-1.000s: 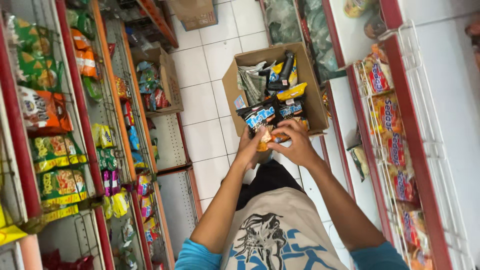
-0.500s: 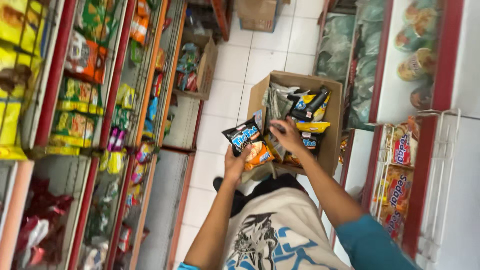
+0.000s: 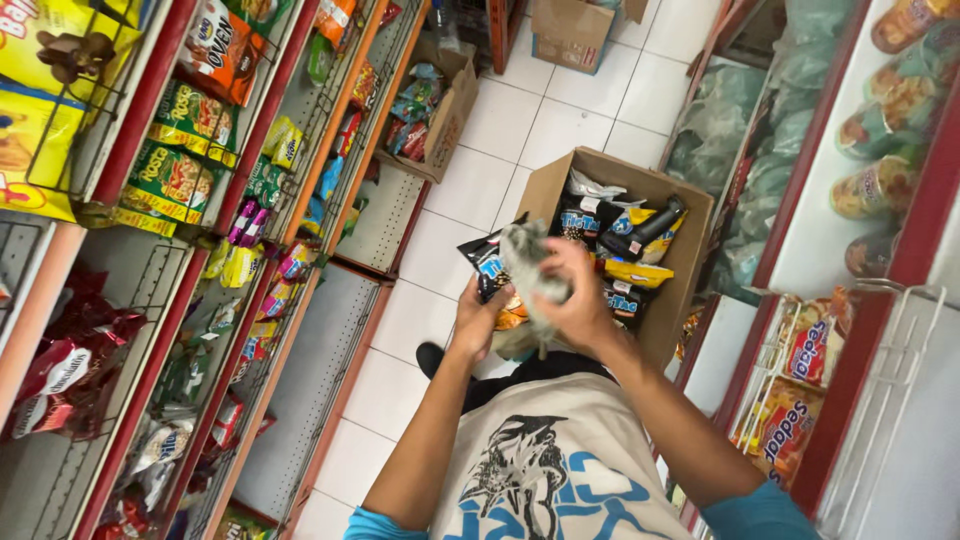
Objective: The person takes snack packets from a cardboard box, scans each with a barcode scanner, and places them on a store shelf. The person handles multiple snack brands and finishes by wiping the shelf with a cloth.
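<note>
Two hands meet at frame centre, both closed on stock, just above and to the left of an open cardboard box [image 3: 548,188] standing on the white tiled floor [image 3: 520,120].

Left hand [image 3: 478,318]: grip curled around a dark snack packet [image 3: 487,266] with blue lettering; the packet's long axis runs up and to the left from the palm, with an orange packet edge showing below it.

Right hand [image 3: 578,300]: grip pinching a crumpled grey-green wrapper [image 3: 530,270], which stands up out of the fingers toward the upper left and partly overlaps the dark packet. The two items are touching or nearly so; exact contact cannot be told.

Box contents: more dark-and-blue packets, yellow packets, one black packet lying diagonally. The box lies up and to the right of both hands; the right hand is the nearer, its knuckles just beside the near wall.

Wire shelving [image 3: 300,180] with hanging snack bags runs down the left of the frame, nearer the left hand but well apart from it.
</note>
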